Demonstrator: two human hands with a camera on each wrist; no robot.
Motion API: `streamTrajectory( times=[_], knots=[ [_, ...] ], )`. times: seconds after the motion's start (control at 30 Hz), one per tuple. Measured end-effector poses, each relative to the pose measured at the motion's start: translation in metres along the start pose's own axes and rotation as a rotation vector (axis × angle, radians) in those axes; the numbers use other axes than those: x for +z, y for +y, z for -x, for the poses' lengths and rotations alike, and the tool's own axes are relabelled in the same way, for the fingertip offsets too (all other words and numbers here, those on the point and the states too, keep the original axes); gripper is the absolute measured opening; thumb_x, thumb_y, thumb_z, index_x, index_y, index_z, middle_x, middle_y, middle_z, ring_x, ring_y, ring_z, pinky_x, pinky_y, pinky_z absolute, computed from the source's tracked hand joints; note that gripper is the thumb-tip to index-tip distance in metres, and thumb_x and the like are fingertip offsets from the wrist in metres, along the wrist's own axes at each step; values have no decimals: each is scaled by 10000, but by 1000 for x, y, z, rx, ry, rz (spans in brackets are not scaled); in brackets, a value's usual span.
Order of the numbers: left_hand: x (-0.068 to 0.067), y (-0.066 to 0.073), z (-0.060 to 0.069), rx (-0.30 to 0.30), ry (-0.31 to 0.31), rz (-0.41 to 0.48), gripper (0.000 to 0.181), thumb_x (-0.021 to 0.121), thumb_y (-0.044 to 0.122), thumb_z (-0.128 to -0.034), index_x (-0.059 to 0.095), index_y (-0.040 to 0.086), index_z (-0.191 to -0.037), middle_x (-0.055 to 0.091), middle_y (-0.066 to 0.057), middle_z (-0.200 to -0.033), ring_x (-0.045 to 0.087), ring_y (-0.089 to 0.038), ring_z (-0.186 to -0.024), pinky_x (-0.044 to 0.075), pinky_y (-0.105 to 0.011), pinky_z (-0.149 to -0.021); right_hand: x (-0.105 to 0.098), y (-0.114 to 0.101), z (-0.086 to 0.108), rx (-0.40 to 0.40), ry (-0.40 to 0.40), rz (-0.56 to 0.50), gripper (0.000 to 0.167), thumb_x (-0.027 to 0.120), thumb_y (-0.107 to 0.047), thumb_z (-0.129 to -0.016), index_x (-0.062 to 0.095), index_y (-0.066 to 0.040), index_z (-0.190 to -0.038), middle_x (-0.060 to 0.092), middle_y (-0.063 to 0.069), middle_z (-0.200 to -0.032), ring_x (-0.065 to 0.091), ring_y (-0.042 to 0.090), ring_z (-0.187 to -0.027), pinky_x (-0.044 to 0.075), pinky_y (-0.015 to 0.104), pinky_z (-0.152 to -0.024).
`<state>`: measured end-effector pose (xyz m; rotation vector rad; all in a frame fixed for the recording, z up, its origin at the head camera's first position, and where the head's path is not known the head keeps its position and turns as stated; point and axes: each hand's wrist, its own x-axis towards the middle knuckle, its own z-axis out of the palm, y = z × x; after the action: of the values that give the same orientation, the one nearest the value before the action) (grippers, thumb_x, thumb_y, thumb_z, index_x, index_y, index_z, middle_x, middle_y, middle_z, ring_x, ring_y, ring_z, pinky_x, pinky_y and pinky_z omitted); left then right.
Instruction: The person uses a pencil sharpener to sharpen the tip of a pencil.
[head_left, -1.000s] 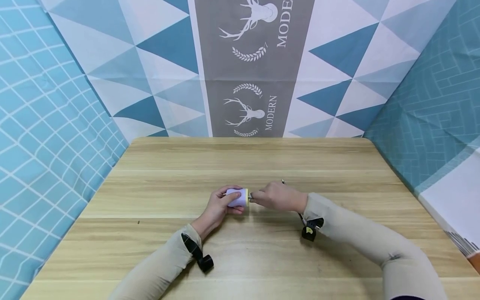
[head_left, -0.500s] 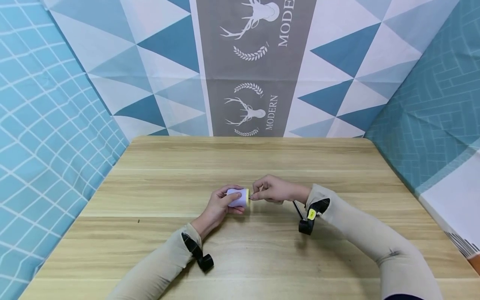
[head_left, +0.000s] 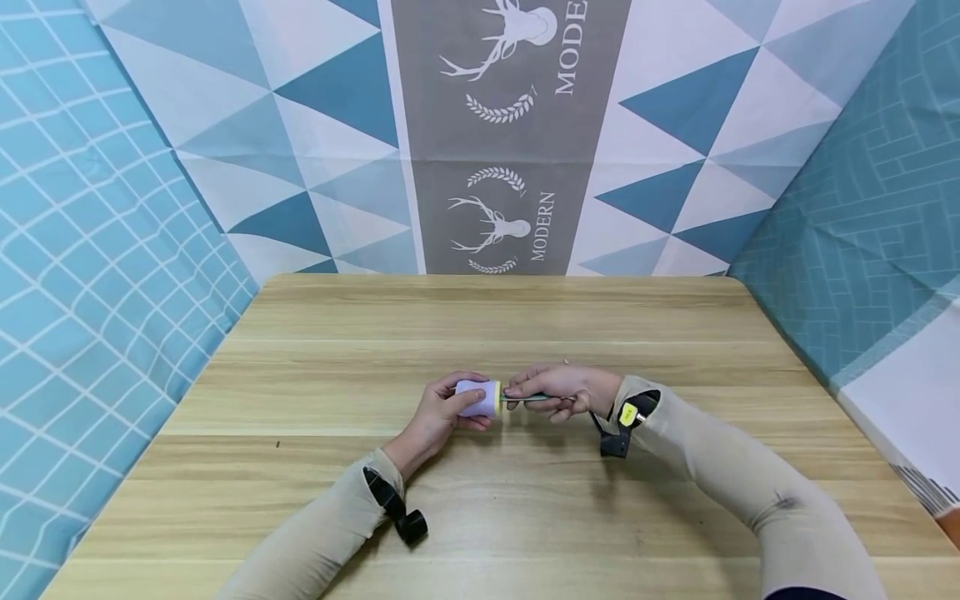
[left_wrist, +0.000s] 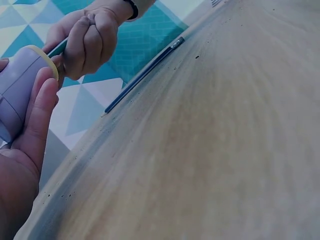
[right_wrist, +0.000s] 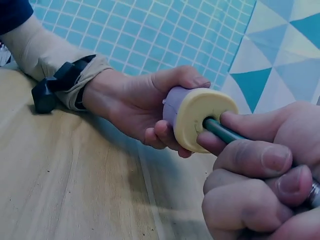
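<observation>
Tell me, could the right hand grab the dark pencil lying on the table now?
Probably not directly: the dark pencil lies near, but the right hand grips the green pencil, inserted in the sharpener.

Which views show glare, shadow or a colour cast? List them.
Head: pale glare on the table, soft shadow beneath the right sleeve; left wrist: strong bluish cast; right wrist: bluish too, soft shadow on the table below the lilac sharpener.

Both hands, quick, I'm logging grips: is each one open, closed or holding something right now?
Left hand: holding the lilac-and-yellow sharpener.
Right hand: holding the green pencil, one end in the sharpener's hole.
</observation>
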<state>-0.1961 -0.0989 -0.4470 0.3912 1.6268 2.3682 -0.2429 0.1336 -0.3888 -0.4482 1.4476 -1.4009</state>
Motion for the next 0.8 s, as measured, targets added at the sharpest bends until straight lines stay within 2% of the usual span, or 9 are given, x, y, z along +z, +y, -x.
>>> streamTrajectory(
  times=[0.1, 0.17, 0.3, 0.4, 0.47, 0.57, 0.7, 0.8],
  knots=[
    [0, 0, 0, -3, -9, -23, 422, 597, 10, -924, 458, -185, -1272, 603, -185, -1015, 705, -217, -630, 637, -322, -593, -1, 1, 0, -9, 5, 40, 242, 404, -162, -1070, 574, -25, -966, 333, -83, -459, 288, 5, -346, 216, 143, -300],
    [0, 1, 0, -5, -8, -27, 427, 598, 14, -925, 457, -182, -1277, 602, -186, -1015, 704, -217, -632, 638, -324, -597, 0, -1, 1, -20, 53, 142, 233, 443, -180, -1060, 574, -6, -978, 350, -71, -464, 297, 22, -359, 233, 157, -318],
    [-1, 1, 0, -4, -2, -21, 378, 604, 10, -916, 519, -154, -1245, 601, -180, -1000, 702, -220, -626, 638, -330, -596, 5, -6, 5, -80, 182, 482, 298, 517, -237, -1036, 588, 51, -1014, 476, -14, -537, 394, 78, -429, 331, 201, -382],
    [-1, 0, 0, -6, 4, -11, 257, 607, 11, -912, 651, -47, -1159, 597, -179, -973, 700, -224, -619, 638, -334, -589, 9, -8, 14, -178, 292, 713, 276, 544, -264, -1027, 632, -2, -1021, 581, 35, -656, 489, 112, -516, 424, 240, -435],
    [-2, 1, 0, -11, 12, 1, 218, 605, 10, -912, 713, 66, -1093, 588, -177, -962, 698, -225, -616, 637, -334, -587, 11, -6, 19, -286, 362, 857, 223, 564, -256, -1021, 655, -54, -1047, 620, 41, -731, 521, 110, -579, 465, 256, -480],
    [-2, 1, -1, -22, 30, 17, 256, 597, 7, -918, 735, 197, -1018, 580, -175, -939, 695, -222, -609, 635, -327, -577, 13, 3, 23, -499, 462, 1118, 190, 596, -242, -1006, 663, -88, -1094, 639, -1, -793, 536, 73, -628, 503, 244, -535],
    [-1, 2, -1, -25, 39, 25, 282, 589, 3, -916, 734, 233, -991, 590, -171, -918, 694, -216, -599, 632, -318, -564, 11, 18, 22, -839, 556, 1505, 199, 577, -255, -1017, 657, -77, -1059, 669, -31, -846, 595, 61, -671, 540, 230, -563],
    [0, 2, -1, -27, 37, 27, 282, 593, 7, -910, 733, 237, -992, 590, -174, -928, 693, -216, -596, 632, -317, -563, 9, 25, 18, -1056, 617, 1716, 252, 493, -267, -1053, 645, -72, -1005, 664, -14, -835, 622, 94, -667, 546, 238, -522]
  ],
)
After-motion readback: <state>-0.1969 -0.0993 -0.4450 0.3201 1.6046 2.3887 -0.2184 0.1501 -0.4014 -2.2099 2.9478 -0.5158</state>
